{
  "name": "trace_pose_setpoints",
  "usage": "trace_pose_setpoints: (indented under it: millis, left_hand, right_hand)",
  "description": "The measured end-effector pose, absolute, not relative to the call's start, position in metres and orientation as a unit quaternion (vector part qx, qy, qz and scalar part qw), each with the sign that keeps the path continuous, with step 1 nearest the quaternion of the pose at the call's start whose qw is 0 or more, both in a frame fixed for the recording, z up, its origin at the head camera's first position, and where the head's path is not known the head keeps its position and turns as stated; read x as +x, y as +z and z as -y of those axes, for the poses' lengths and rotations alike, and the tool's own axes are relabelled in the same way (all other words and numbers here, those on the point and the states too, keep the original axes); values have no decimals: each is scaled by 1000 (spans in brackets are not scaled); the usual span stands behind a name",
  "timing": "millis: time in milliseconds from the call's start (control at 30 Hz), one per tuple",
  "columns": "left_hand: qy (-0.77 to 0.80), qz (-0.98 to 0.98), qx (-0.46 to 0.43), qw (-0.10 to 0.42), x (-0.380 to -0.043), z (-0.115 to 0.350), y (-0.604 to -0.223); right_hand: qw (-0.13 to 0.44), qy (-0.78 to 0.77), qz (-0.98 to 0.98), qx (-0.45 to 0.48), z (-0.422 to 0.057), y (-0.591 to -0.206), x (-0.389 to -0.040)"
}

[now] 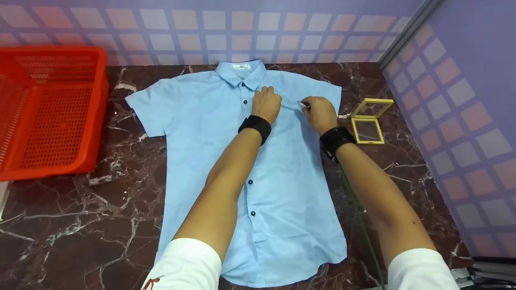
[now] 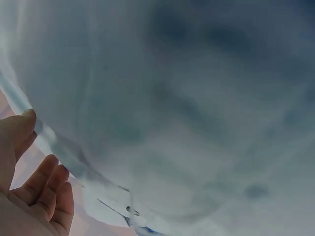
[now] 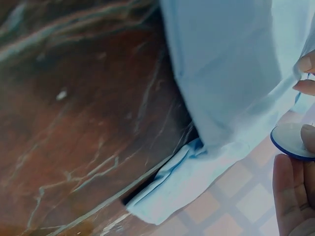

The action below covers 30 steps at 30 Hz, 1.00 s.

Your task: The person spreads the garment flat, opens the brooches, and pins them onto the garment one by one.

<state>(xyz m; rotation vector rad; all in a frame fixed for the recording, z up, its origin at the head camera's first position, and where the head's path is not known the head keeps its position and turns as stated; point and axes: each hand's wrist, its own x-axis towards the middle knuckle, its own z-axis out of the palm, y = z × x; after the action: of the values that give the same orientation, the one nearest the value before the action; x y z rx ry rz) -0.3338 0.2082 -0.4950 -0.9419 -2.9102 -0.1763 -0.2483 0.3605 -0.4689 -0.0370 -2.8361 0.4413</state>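
Observation:
A light blue short-sleeved shirt [image 1: 201, 121] with dark buttons lies front up, collar at the far side. Just below the collar and beside the button placket, my left hand [image 1: 267, 104] pinches the shirt's cloth and lifts it a little. The left wrist view shows the thumb and fingers of that hand [image 2: 39, 182] at a raised edge of cloth. Over the chest on the right, my right hand [image 1: 320, 112] holds a small round badge [image 1: 302, 105] between thumb and fingers. In the right wrist view the badge [image 3: 290, 139] is white with a blue rim, apart from the cloth.
An open yellow-framed case [image 1: 367, 120] with clear panes stands to the right of the shirt. At the left is a red plastic basket [image 1: 90, 133]. Tiled-pattern walls border the dark marble tabletop [image 1: 121, 209] at the back and right.

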Motion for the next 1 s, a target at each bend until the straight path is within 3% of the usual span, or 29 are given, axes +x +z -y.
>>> trace_pose_setpoints:
  millis: [500, 1000]
  left_hand:
    - [-65, 947, -304, 83, -336, -205, -492]
    - [-60, 947, -307, 71, -336, -203, -480]
  right_hand:
    - [172, 156, 973, -14, -341, -476, -259]
    - [193, 151, 969, -31, -323, -477, -271]
